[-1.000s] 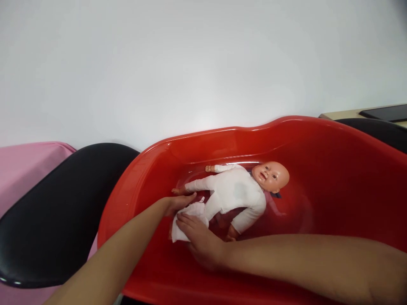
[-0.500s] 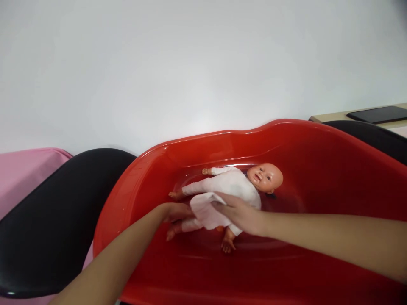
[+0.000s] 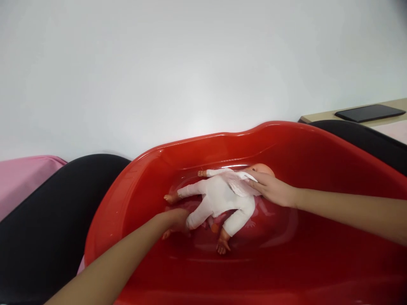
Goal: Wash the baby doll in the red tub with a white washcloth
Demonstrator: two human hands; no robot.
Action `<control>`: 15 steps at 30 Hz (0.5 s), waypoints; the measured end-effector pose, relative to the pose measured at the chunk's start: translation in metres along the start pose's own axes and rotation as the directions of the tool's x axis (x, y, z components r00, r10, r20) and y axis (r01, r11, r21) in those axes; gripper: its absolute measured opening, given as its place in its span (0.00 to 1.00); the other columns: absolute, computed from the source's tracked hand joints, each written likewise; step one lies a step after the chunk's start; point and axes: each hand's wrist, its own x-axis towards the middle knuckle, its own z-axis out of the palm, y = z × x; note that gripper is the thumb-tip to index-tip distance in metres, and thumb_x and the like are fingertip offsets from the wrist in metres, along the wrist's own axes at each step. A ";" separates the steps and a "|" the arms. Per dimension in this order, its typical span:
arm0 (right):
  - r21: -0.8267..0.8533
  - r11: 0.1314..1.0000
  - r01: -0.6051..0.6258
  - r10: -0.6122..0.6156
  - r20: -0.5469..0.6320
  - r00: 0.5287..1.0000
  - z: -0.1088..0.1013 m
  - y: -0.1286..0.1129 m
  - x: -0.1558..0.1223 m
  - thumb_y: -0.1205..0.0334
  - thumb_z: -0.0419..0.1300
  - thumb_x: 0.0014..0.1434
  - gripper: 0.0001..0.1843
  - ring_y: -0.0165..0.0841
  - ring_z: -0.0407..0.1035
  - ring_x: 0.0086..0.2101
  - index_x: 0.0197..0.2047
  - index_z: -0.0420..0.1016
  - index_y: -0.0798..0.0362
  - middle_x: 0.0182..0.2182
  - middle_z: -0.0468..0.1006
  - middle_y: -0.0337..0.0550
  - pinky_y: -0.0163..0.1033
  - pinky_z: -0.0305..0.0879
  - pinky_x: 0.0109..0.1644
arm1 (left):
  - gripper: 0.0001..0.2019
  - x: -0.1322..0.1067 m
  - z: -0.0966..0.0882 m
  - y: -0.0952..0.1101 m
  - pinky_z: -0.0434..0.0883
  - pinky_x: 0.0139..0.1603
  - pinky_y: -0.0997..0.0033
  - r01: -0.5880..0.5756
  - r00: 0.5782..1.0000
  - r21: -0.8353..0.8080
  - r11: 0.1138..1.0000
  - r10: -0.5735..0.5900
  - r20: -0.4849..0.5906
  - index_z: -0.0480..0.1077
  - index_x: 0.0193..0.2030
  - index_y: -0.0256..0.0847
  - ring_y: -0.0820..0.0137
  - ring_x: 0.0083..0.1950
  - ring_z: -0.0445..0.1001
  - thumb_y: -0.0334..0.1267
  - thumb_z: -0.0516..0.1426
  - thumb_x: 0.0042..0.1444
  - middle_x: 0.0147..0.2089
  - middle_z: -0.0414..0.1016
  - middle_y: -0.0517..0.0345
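A baby doll (image 3: 216, 197) in a white body suit lies on its back in the red tub (image 3: 108, 212), in shallow water. My left hand (image 3: 178, 219) is closed around the doll's near lower leg, its fingers blurred and partly hidden, with the foot showing below. In my right hand (image 3: 270, 186) is a white cloth (image 3: 240, 184), pinched and spread over the doll's upper chest. That hand covers much of the doll's face, leaving the top of the head visible. Beside the doll's near side, a small orange thing (image 3: 215, 228) shows in the water.
Left of the tub stand a black rounded panel (image 3: 57, 220) and a pink surface (image 3: 27, 176). At the right, a flat black tablet-like object (image 3: 370, 113) lies on a wooden surface beside another black panel (image 3: 365, 137). A white wall rises behind.
My right hand has carried the cloth from the doll's belly up toward its chest and face. My left hand has shifted slightly and is at the near leg.
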 end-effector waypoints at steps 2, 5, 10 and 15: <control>-0.024 0.999 -0.025 0.025 -0.018 1.000 -0.002 0.001 -0.001 0.36 0.47 0.71 0.34 0.47 0.66 0.63 0.69 0.70 0.47 0.63 0.73 0.48 0.51 0.56 0.73 | 0.31 -0.006 -0.004 0.017 0.65 0.67 0.53 -0.057 0.996 0.086 0.995 0.063 -0.066 0.75 0.62 0.54 0.52 0.60 0.74 0.45 0.64 0.48 0.60 0.78 0.59; -0.011 0.999 -0.051 0.051 -0.020 0.999 -0.002 0.003 -0.003 0.34 0.46 0.71 0.36 0.47 0.65 0.64 0.68 0.70 0.48 0.64 0.73 0.49 0.50 0.56 0.73 | 0.23 -0.010 -0.010 0.038 0.62 0.70 0.61 -0.189 0.973 0.161 0.969 0.207 -0.102 0.77 0.58 0.52 0.57 0.63 0.73 0.44 0.58 0.55 0.60 0.78 0.62; 0.008 0.998 -0.062 0.062 -0.022 0.998 0.000 0.010 0.000 0.33 0.46 0.70 0.37 0.47 0.65 0.64 0.68 0.70 0.48 0.64 0.72 0.49 0.51 0.57 0.72 | 0.21 -0.009 -0.011 0.048 0.61 0.70 0.59 -0.205 0.968 0.100 0.974 0.217 -0.123 0.79 0.56 0.49 0.55 0.65 0.70 0.49 0.55 0.61 0.61 0.78 0.59; -0.029 0.994 -0.102 0.100 -0.064 0.993 0.000 0.023 0.006 0.31 0.46 0.69 0.37 0.48 0.68 0.58 0.64 0.74 0.48 0.58 0.77 0.49 0.53 0.60 0.69 | 0.18 -0.007 -0.001 0.027 0.55 0.72 0.47 -0.094 0.979 -0.027 0.995 0.087 -0.183 0.79 0.52 0.53 0.45 0.68 0.63 0.53 0.56 0.62 0.58 0.78 0.60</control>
